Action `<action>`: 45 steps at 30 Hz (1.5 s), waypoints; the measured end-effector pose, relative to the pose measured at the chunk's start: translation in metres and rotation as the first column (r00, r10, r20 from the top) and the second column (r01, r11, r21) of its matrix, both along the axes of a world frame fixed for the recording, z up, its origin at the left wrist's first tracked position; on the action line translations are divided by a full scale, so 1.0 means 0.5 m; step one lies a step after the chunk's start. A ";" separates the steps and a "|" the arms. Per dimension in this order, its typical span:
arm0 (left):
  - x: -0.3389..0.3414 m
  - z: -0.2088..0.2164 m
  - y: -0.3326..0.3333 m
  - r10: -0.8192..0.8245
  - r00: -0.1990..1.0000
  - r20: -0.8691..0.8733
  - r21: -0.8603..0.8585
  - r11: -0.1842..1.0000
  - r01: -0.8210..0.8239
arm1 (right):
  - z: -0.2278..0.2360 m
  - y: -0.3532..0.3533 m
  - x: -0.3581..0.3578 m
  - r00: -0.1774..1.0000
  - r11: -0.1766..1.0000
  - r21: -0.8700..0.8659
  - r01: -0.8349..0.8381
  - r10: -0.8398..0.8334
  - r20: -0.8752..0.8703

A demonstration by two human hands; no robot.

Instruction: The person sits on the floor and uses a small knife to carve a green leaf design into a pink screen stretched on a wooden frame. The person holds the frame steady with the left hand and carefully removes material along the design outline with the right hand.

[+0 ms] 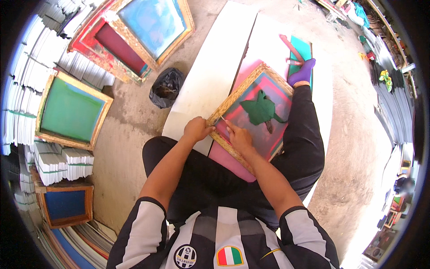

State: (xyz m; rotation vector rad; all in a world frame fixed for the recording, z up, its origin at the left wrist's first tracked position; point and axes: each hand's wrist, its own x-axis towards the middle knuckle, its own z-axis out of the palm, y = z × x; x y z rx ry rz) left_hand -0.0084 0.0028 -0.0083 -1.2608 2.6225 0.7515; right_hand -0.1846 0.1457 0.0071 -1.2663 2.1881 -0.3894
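Two long white boards [215,56] side by side on the concrete floor [123,148], a dark gap between them. Stacks of white sheets [20,107] bank the left side. Before them, framed screens: red [118,42] and blue [154,24] overlapping far left, green [69,110] nearer, dark blue [66,204] nearest. Seated person's right leg [305,130] is stretched out on the right, blocking my view of part of the work's right edge.

The work itself: a wood-rimmed screen [237,95], pink mesh, between the person's legs, a pink sheet [224,157] showing past its rim. Sits askew; long axis seems to run near left to far right, one corner pointing far. Crumpled green cloth [262,107] lies on the mesh, right of both hands.

Left hand [197,130] clasps the left corner, thumb against the wood. Right hand [241,139] is over the near rim, fingers curled, index toward that corner. Thin pale sliver [222,118] at its fingertips; whether pinched, cannot tell.
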 end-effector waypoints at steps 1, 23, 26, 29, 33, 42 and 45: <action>-0.004 0.004 -0.003 -0.005 1.000 0.007 0.019 1.000 0.005 | -0.037 0.002 -0.006 0.993 0.991 -0.132 0.026 -0.011 0.119; -0.023 0.045 0.002 0.127 0.990 0.058 0.119 0.984 -0.133 | -0.053 -0.018 -0.055 0.524 0.937 0.150 0.317 -0.304 0.796; -0.018 0.028 0.011 0.106 0.994 -0.028 0.015 0.994 -0.105 | -0.049 0.005 -0.036 0.918 0.973 -0.153 0.170 -0.100 0.384; -0.024 0.020 0.016 0.082 0.997 0.003 -0.031 0.996 -0.082 | 0.004 0.007 -0.026 0.987 0.991 -0.120 0.064 -0.046 0.154; -0.026 0.010 0.020 0.092 0.995 -0.042 -0.048 0.994 -0.094 | 0.040 -0.002 -0.019 1.000 0.999 -0.030 0.017 -0.016 0.019; -0.030 0.012 0.011 0.079 0.996 -0.043 -0.009 0.997 -0.079 | 0.076 -0.044 0.014 0.973 0.983 0.159 -0.086 0.117 -0.198; -0.025 0.008 0.011 0.061 0.997 -0.041 -0.014 0.998 -0.061 | 0.067 -0.047 0.027 0.992 0.992 0.115 -0.060 0.072 -0.106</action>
